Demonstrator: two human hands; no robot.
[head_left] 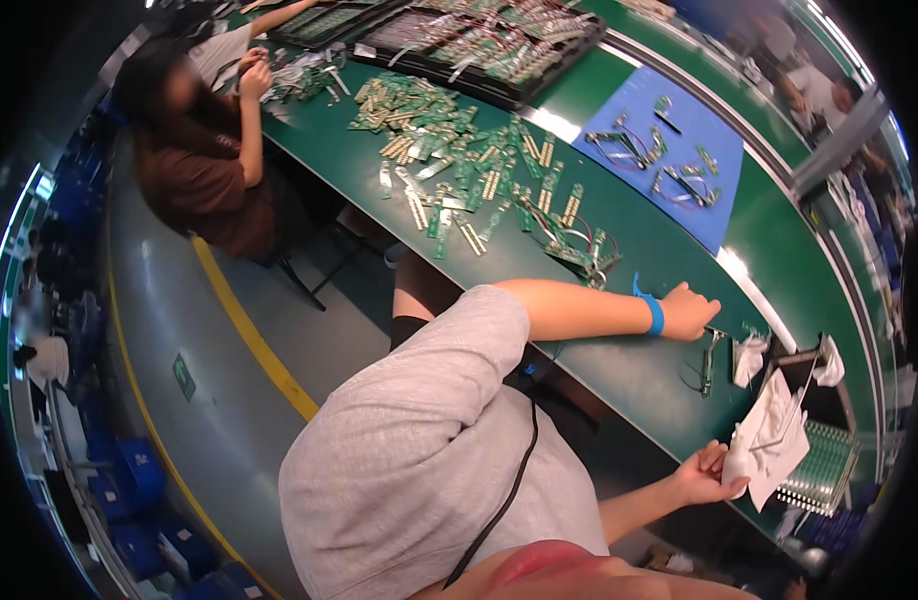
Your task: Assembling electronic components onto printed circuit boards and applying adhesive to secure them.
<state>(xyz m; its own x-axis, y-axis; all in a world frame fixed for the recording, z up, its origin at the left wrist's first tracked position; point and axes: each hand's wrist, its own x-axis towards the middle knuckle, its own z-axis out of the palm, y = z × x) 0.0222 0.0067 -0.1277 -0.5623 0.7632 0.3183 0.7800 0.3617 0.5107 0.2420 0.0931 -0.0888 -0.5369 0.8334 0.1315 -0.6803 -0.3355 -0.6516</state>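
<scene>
Circuit board (708, 365) beside left hand (689, 312) — arm outstretched, fingers curled; right hand (714, 476) at white paper (791, 462), fingers bent — cannot tell grips.

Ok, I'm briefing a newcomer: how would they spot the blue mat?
Find the long green table. Right of its big black tray lies a flat blue mat bearing a few wired boards. Solid blue sets it apart from tray and tabletop.
</scene>
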